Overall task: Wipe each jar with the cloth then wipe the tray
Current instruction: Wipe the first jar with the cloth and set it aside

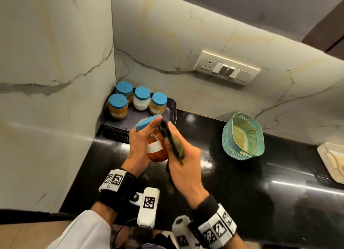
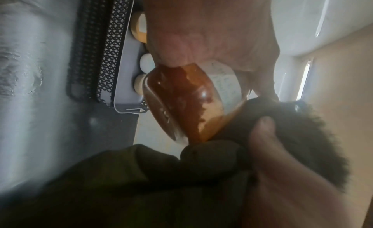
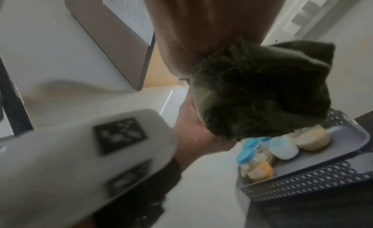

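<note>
The held jar (image 1: pixel 157 149), blue-lidded with reddish-brown contents and a white label, is raised clear of the black countertop (image 1: pixel 242 183) and tilted, lid toward 11 o'clock, just in front of the tray (image 1: pixel 106 118). The left hand (image 1: pixel 138 146) grips it, fingers curled round the lid end and the jar's left side. The right hand (image 1: pixel 183 168) holds the dark green cloth (image 1: pixel 172 140) against the jar's right side, at 3 o'clock of the glass, fingers and thumb closed on the fabric; a loose tail of cloth hangs below the palm. In the left wrist view the cloth (image 2: pixel 292 135) covers the lower right of the jar (image 2: pixel 181 103), so the contact area itself is hidden. The dark mesh-sided tray sits in the wall corner at 11 o'clock of the jar and carries four jars with blue lids: an orange-filled jar (image 1: pixel 117 107) at front left, a second jar (image 1: pixel 124 90) behind it, a white-filled jar (image 1: pixel 142 98) in the middle and a yellowish jar (image 1: pixel 158 103) at right. The raised hands mask the tray's front right edge. Well apart at 3 o'clock stands a teal basket (image 1: pixel 243 136); a cream dish (image 1: pixel 333 163) lies at the far right edge. A switch plate (image 1: pixel 227 68) is set in the marble wall at 1 o'clock.
</note>
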A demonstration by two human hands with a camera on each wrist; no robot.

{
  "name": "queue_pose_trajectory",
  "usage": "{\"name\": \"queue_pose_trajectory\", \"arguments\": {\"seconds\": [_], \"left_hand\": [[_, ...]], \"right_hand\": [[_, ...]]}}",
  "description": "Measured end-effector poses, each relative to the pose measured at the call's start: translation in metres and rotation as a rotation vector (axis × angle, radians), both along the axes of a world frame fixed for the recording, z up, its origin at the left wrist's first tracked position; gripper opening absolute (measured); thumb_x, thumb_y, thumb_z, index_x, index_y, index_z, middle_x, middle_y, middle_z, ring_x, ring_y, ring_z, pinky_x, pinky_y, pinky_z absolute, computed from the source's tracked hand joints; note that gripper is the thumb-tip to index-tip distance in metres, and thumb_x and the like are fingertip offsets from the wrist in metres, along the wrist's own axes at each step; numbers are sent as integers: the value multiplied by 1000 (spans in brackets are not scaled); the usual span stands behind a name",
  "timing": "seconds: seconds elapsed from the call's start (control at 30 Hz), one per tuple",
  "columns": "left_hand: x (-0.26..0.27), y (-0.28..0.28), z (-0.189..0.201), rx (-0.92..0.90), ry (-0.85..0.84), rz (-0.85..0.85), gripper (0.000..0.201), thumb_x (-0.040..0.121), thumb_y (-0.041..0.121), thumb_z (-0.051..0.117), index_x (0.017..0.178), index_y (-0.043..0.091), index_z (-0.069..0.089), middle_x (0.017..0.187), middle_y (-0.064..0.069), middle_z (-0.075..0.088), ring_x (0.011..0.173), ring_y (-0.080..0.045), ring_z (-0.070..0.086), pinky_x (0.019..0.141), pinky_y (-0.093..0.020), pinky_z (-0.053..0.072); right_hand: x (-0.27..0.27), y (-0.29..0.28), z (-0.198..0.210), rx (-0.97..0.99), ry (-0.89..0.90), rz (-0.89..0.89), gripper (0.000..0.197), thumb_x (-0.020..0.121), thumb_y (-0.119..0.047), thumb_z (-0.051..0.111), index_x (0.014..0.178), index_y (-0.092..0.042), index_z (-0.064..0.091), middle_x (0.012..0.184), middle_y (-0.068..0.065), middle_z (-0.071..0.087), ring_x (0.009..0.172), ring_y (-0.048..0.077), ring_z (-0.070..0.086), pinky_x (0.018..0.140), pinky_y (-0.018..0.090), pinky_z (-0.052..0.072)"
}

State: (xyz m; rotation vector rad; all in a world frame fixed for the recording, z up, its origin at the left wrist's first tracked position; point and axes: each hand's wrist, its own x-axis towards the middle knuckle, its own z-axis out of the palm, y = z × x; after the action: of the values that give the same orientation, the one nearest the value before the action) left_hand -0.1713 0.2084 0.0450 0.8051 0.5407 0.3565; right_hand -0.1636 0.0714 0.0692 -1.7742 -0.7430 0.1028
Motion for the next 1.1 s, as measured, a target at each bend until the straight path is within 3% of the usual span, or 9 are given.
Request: {"name": "queue_pose_trajectory", "arguments": {"seconds": [0.17, 0.33, 0.5, 0.6, 0.67, 0.77, 0.87, 1.0, 1.1], "left_hand": [[-1, -7, 2, -7, 36, -9, 69, 71, 39, 92, 124, -1, 70, 121, -26, 73, 105, -41, 73, 91, -48, 59], [6, 5, 3, -70, 49, 10, 88, 65, 48, 95, 123, -10, 65, 112, -27, 72, 94, -38, 72, 86, -44, 61], [10, 0, 9, -54, 160, 85, 59, 65, 44, 92, 109, 8, 76, 101, -11, 81, 94, -29, 79, 85, -42, 64], [13, 6, 19, -135, 139, 45, 73, 58, 41, 97, 115, 1, 75, 107, -14, 78, 92, -31, 77, 90, -47, 64], [16, 9, 19, -182, 88, 29, 60, 64, 34, 100, 107, 0, 75, 103, -15, 76, 88, -32, 74, 96, -52, 61], [17, 6, 20, -59, 125, 76, 28, 76, 31, 90, 90, 14, 73, 79, 1, 81, 75, -18, 78, 82, -41, 64], [15, 6, 28, 9, 147, 72, 52, 60, 47, 90, 98, 14, 77, 91, -4, 82, 87, -24, 79, 86, -42, 63], [16, 11, 26, -113, 131, 70, 73, 51, 45, 99, 105, 0, 76, 103, -18, 79, 92, -36, 77, 93, -55, 62], [15, 4, 26, -45, 156, 83, 49, 69, 42, 91, 104, 10, 76, 99, -11, 81, 88, -26, 79, 78, -38, 65]], "right_hand": [[42, 11, 6, -7, 136, -123, 18, 100, -5, 60, 107, -14, 74, 89, -1, 75, 81, 8, 69, 74, 30, 55], [-7, 9, -2, -84, -115, 3, 67, 82, 15, 67, 141, -15, 59, 149, 3, 56, 143, 15, 49, 117, 45, 43], [35, 27, 1, 33, 148, -72, 45, 94, 9, 59, 136, -8, 64, 130, 9, 70, 124, 22, 65, 105, 51, 52], [3, 21, -1, -112, -101, -6, 72, 82, 16, 65, 146, -16, 55, 154, 2, 51, 149, 16, 40, 123, 44, 34], [-2, 17, -8, -148, -221, 13, 80, 75, 17, 68, 146, -16, 53, 158, 1, 45, 152, 15, 32, 126, 45, 26], [30, 24, -2, 2, 9, -22, 60, 86, 16, 61, 138, -13, 62, 143, 5, 62, 138, 16, 54, 115, 44, 44], [38, 28, 14, 53, 125, -98, 39, 94, 9, 58, 124, -13, 70, 114, 6, 76, 107, 12, 71, 92, 37, 56], [5, 18, 4, -96, -175, 8, 71, 79, 18, 61, 144, -12, 56, 152, 4, 54, 146, 14, 44, 122, 40, 34], [39, 26, 7, -15, -29, -39, 54, 89, 15, 58, 134, -13, 65, 132, 3, 69, 127, 11, 62, 108, 36, 50]]}}
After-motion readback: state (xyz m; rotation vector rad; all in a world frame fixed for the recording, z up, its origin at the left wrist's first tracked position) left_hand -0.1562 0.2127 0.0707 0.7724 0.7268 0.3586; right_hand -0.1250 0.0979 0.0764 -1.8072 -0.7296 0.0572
